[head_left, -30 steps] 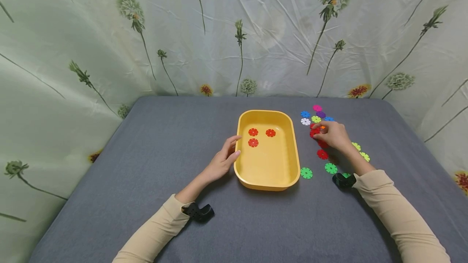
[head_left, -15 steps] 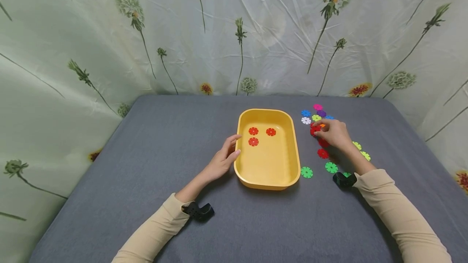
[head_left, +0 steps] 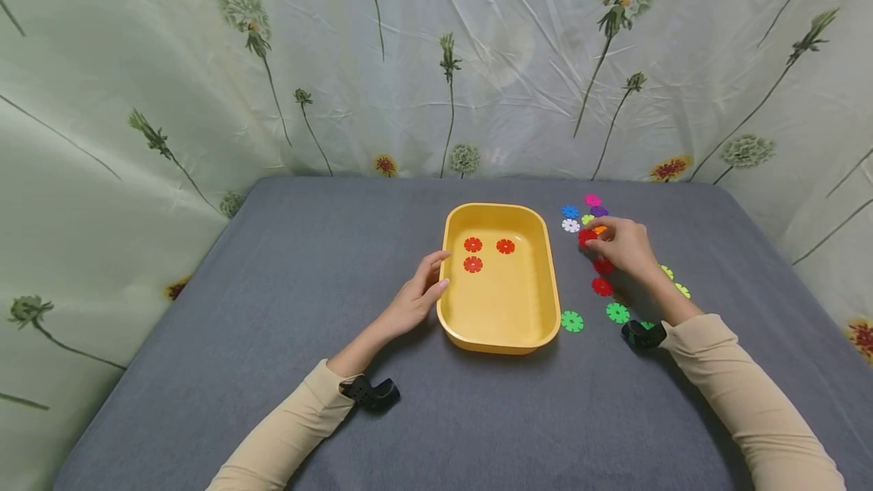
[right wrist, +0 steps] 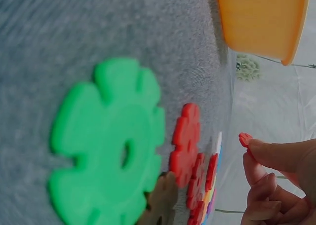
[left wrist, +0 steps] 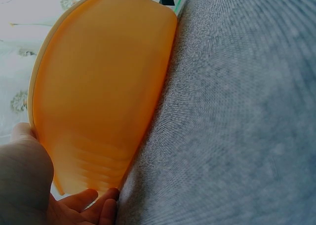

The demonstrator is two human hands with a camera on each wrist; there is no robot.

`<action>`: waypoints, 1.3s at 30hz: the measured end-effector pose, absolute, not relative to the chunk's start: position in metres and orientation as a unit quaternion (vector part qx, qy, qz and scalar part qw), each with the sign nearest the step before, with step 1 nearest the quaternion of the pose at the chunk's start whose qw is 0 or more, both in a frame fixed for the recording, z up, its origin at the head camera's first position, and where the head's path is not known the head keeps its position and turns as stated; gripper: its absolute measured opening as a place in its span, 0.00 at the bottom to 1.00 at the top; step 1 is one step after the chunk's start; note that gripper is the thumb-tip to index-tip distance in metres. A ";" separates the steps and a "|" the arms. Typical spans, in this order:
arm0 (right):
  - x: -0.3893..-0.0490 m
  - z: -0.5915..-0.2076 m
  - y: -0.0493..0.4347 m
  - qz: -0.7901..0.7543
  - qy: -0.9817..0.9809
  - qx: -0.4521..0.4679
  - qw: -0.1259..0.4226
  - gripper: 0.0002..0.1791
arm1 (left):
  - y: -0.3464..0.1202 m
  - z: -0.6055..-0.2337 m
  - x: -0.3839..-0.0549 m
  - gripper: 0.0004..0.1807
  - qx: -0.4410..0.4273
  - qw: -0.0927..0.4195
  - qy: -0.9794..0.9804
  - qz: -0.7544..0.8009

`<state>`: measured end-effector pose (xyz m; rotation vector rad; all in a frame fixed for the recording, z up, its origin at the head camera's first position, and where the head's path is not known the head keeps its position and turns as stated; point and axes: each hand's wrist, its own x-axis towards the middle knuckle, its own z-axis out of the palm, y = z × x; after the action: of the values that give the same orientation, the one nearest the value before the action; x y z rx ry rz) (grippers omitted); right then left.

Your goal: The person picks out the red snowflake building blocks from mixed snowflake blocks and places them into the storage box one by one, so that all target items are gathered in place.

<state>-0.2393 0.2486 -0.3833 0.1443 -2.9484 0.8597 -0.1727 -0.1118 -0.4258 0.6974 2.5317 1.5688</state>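
Note:
A yellow plastic tub (head_left: 501, 317) stands mid-table with 3 red flower-shaped discs (head_left: 473, 264) lying inside. My left hand (head_left: 411, 301) holds its left side, the thumb at the rim and the fingers (left wrist: 94, 207) low by the outer wall. To the tub's right, my right hand (head_left: 626, 247) pinches a small red disc (right wrist: 244, 139) between thumb and forefinger. In the right wrist view that disc shows clear of the cloth. Under and near this hand lie more red discs (head_left: 602, 286) and an orange one (head_left: 600, 231).
White (head_left: 571, 226), blue (head_left: 570, 211), pink (head_left: 592, 200) and purple discs (head_left: 599, 211) lie beyond the right hand. Green discs (head_left: 617, 313) are nearer, one (head_left: 572, 321) beside the tub. Yellow-green discs (head_left: 682, 290) lie by the right forearm. A flowered curtain (head_left: 382, 59) hangs behind the grey tabletop (head_left: 327, 248).
My right hand has shifted slightly away from me, with a red disc moving up between its fingertips. The left hand and the tub stay put.

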 end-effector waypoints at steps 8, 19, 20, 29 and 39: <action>-0.236 -0.377 0.242 0.278 -0.957 0.064 0.059 0.15 | -0.113 -0.426 -0.173 0.26 0.221 0.054 0.818 0.528; -0.233 -0.371 0.236 0.283 -0.950 0.093 0.095 0.14 | -0.112 -0.425 -0.173 0.26 0.207 0.066 0.824 0.524; -0.232 -0.371 0.235 0.282 -0.949 0.096 0.101 0.14 | -0.112 -0.425 -0.173 0.26 0.207 0.066 0.824 0.523; -0.229 -0.364 0.229 0.281 -0.945 0.108 0.125 0.12 | -0.112 -0.426 -0.173 0.26 0.209 0.063 0.825 0.522; -0.223 -0.355 0.218 0.303 -0.935 0.125 0.139 0.13 | -0.113 -0.424 -0.173 0.26 0.212 0.066 0.822 0.524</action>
<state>-0.2227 0.2180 -0.3548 0.3627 -2.7011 0.8747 -0.1727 -0.1127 -0.4245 0.6387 2.4796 1.5815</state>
